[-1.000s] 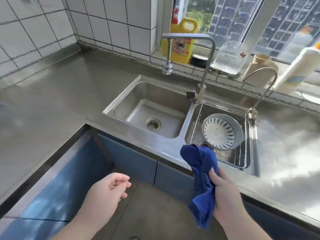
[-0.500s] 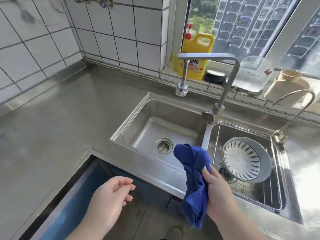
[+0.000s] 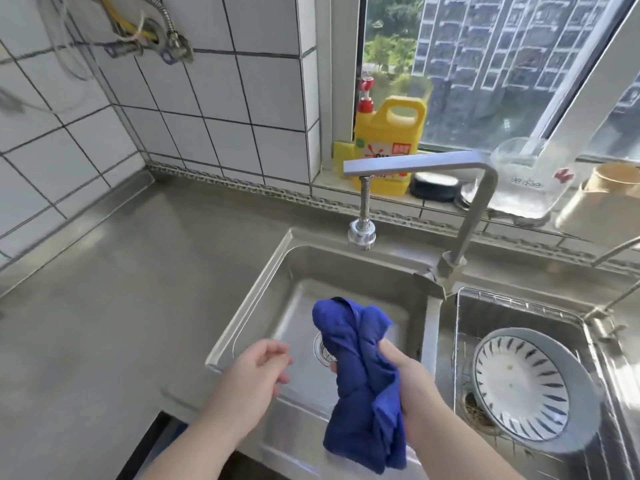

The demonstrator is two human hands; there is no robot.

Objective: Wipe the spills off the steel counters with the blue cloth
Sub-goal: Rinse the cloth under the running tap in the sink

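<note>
Blue cloth (image 3: 363,386) bunched in rt hand (image 3: 412,386), lt hand (image 3: 249,379) beside

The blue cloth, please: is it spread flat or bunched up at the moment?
Bunched up. The blue cloth hangs in crumpled folds from the right hand, above the sink.

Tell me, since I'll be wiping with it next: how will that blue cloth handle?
Probably floppy: the blue cloth droops in folds from the right hand. Likely light, as one hand holds it bunched. It should spread flat easily on the steel counter.
</note>
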